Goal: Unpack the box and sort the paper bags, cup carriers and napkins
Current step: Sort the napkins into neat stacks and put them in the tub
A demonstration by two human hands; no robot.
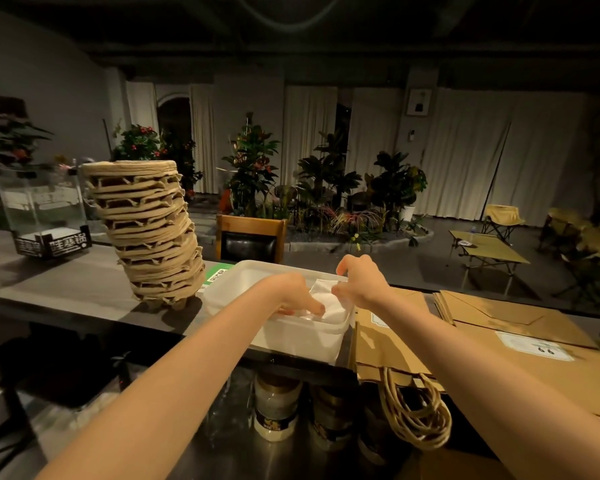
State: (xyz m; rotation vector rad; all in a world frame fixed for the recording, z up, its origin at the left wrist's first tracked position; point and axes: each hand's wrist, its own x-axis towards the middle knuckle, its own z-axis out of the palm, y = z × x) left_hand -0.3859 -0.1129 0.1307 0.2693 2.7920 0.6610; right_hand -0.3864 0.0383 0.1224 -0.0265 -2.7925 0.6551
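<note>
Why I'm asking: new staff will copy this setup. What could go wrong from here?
The cup carrier stack stands tilted right beside the white tub; nudging the tub could topple it.
The tub sits at the counter's near edge; the left hand and right hand working the napkins could tip it off.
The paper bags' rope handles dangle over the edge and may snag an arm.

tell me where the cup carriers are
Head view, left side: the cup carriers stand stacked on the counter, just left of the white tub.
</note>
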